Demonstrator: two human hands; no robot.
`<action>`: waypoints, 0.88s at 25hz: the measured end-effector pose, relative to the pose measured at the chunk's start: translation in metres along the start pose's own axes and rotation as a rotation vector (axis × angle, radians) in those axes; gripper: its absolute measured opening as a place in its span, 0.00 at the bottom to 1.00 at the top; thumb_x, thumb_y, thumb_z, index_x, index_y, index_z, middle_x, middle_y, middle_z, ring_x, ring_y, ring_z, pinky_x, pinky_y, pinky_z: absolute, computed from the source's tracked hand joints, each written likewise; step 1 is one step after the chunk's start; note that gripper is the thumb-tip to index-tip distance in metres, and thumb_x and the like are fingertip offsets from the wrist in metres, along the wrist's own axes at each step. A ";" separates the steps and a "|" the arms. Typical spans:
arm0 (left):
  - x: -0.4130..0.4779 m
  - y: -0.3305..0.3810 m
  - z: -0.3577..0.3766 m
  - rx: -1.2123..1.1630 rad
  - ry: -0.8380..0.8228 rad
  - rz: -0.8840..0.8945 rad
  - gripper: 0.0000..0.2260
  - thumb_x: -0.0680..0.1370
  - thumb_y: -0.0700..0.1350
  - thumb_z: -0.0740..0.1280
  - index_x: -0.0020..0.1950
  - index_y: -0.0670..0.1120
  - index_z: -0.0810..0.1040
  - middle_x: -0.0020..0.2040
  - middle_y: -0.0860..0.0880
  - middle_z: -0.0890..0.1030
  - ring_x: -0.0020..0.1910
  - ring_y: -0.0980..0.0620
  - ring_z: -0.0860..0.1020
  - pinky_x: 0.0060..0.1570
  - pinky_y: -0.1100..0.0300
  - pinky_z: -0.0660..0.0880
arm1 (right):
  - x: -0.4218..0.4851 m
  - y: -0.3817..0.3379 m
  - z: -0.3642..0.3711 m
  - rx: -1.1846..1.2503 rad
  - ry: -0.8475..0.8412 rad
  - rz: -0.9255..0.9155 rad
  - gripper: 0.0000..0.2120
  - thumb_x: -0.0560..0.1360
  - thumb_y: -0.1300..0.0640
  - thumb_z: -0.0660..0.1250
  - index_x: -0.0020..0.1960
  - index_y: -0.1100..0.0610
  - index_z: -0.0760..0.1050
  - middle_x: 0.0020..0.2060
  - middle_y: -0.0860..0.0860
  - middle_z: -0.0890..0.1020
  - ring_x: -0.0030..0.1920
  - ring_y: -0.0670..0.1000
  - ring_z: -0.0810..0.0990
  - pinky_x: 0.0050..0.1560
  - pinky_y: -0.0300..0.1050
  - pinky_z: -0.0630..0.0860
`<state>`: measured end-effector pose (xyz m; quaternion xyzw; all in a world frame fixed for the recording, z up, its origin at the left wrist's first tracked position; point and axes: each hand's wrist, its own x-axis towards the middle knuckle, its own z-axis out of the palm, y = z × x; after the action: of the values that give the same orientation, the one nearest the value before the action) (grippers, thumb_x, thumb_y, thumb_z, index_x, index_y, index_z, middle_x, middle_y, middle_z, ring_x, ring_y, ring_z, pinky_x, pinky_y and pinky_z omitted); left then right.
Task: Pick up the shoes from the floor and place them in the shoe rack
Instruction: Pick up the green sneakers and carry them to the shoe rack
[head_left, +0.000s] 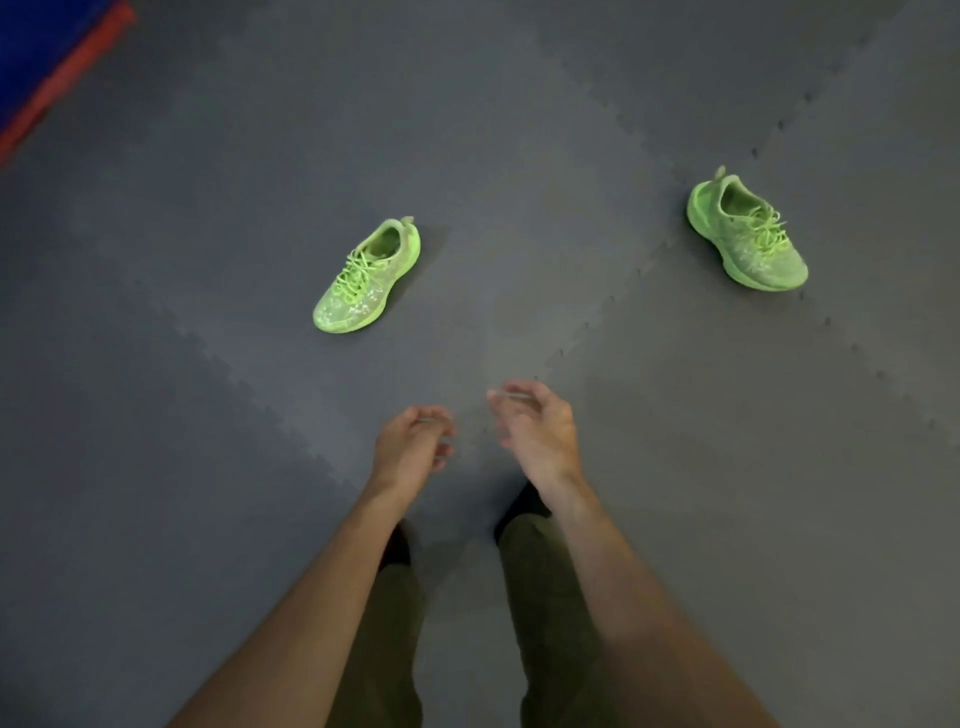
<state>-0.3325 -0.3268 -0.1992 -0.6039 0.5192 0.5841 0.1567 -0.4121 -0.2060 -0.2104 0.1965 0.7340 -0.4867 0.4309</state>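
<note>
Grey interlocking floor mats (519, 130), a blue-and-red mat (47, 67) far left. Two green shoes (well apart): left shoe (366, 278), right shoe (748, 234). Left hand (410, 447) and right hand (540, 431) empty, fingers loosely curled.

The scene is dim, with soft, even light and no glare. The grey floor (519, 130) looks murky, darker toward the left side and the bottom corners. Only the two bright green shoes (367, 277) (748, 234) stand out, each casting a faint shadow. Both hands (413, 447) (535, 426) are smeared by motion blur, fingertips indistinct. Wide-angle bending stretches the forearms at the lower edge, and fine detail is soft throughout.
</note>
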 end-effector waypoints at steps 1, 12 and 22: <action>0.010 0.012 0.006 -0.040 0.015 -0.016 0.06 0.80 0.39 0.64 0.47 0.48 0.77 0.41 0.46 0.82 0.33 0.51 0.77 0.33 0.62 0.73 | 0.015 -0.017 0.002 -0.047 -0.028 -0.014 0.20 0.60 0.36 0.72 0.47 0.46 0.79 0.44 0.46 0.85 0.49 0.51 0.85 0.56 0.56 0.82; 0.150 0.099 0.013 -0.390 0.120 -0.148 0.04 0.80 0.43 0.64 0.53 0.46 0.78 0.43 0.47 0.82 0.37 0.50 0.79 0.39 0.58 0.78 | 0.156 -0.125 0.072 -0.443 -0.128 -0.064 0.12 0.69 0.43 0.73 0.49 0.46 0.78 0.48 0.48 0.84 0.48 0.50 0.84 0.55 0.56 0.82; 0.383 0.114 0.033 -0.915 0.127 -0.392 0.26 0.74 0.65 0.63 0.60 0.47 0.80 0.55 0.47 0.85 0.46 0.44 0.85 0.43 0.50 0.82 | 0.333 -0.109 0.189 -0.616 -0.241 -0.252 0.15 0.68 0.48 0.72 0.53 0.50 0.77 0.46 0.49 0.86 0.46 0.50 0.85 0.53 0.50 0.82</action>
<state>-0.5276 -0.5172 -0.4927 -0.7312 0.0950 0.6738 -0.0493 -0.5893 -0.4656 -0.4552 -0.0935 0.8086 -0.3115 0.4902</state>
